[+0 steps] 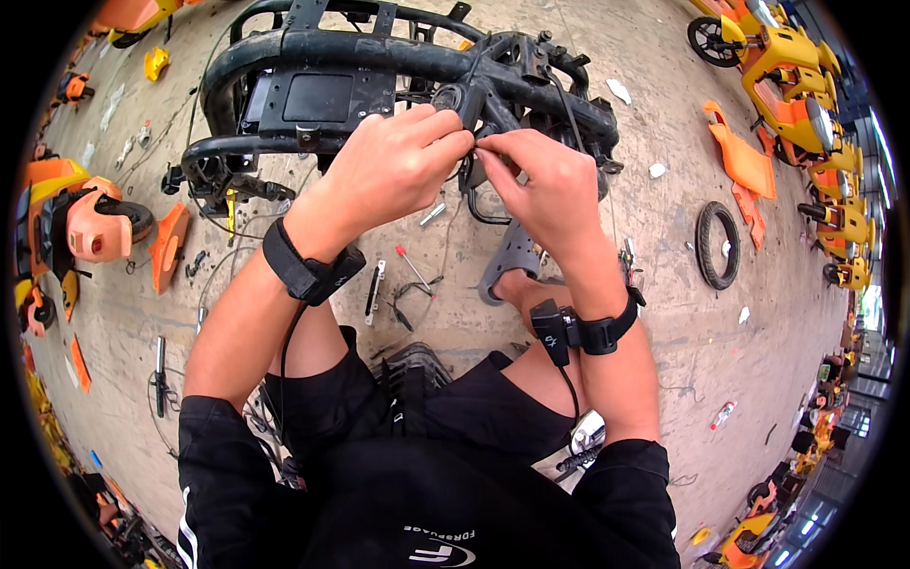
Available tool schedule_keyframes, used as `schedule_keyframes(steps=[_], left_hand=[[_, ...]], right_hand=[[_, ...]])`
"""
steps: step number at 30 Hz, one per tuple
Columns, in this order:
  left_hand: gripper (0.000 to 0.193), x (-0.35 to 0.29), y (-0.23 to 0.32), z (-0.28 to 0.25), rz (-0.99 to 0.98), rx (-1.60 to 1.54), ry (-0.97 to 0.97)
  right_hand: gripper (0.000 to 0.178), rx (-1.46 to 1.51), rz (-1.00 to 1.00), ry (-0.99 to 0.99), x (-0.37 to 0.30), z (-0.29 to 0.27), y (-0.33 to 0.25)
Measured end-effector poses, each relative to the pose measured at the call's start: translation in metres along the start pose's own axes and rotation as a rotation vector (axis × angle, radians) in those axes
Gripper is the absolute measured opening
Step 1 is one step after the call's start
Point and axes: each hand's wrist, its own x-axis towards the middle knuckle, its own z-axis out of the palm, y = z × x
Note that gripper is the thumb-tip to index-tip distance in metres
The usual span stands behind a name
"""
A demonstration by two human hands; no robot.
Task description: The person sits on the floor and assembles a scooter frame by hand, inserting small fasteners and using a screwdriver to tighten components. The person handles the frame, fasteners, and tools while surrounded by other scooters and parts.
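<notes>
A black tubular scooter frame (360, 52) lies on the floor before me, with a dark rectangular box (318, 98) set inside it. At its near side my two hands meet, fingertips almost touching. My left hand (403, 161) is closed, its fingers pinching what looks like a thin black cable (465, 174). My right hand (545, 175) pinches the same dark strand between thumb and forefinger. The exact spot they grip is small and partly hidden by the fingers. A coil of black cable (446, 97) sits on the frame just beyond my hands.
Between my legs and the frame lie a red-handled screwdriver (413, 269), a black-and-silver bar (375, 292) and a small metal cylinder (432, 214). A tyre (718, 245) and an orange panel (741, 156) lie to the right. Yellow scooters (791, 85) line the right side; an orange scooter (95, 228) stands left.
</notes>
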Motion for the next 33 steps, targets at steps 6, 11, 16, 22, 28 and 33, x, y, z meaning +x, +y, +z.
schedule_keyframes(steps=[6,11,16,22,28,33], left_hand=[[0.024,-0.009,0.004,0.008,-0.044,-0.056,0.196],[0.027,-0.006,0.007,0.004,-0.074,-0.115,0.226],[0.028,-0.005,0.001,0.005,-0.027,-0.110,0.151],[0.028,-0.001,-0.001,0.004,0.024,-0.115,0.080],[0.025,0.004,-0.003,-0.001,0.030,-0.105,0.023],[0.024,0.006,0.006,0.003,0.045,0.023,0.033]], right_hand=[[0.010,0.097,0.157,0.001,-0.004,0.006,-0.012],[0.011,0.374,0.443,-0.058,-0.006,0.007,-0.013],[0.014,0.675,0.692,-0.112,-0.005,0.009,-0.011],[0.017,0.834,0.810,-0.156,-0.002,0.007,-0.010],[0.018,0.612,0.710,-0.171,-0.003,0.006,-0.007],[0.012,0.245,0.380,-0.038,-0.003,0.009,-0.015]])
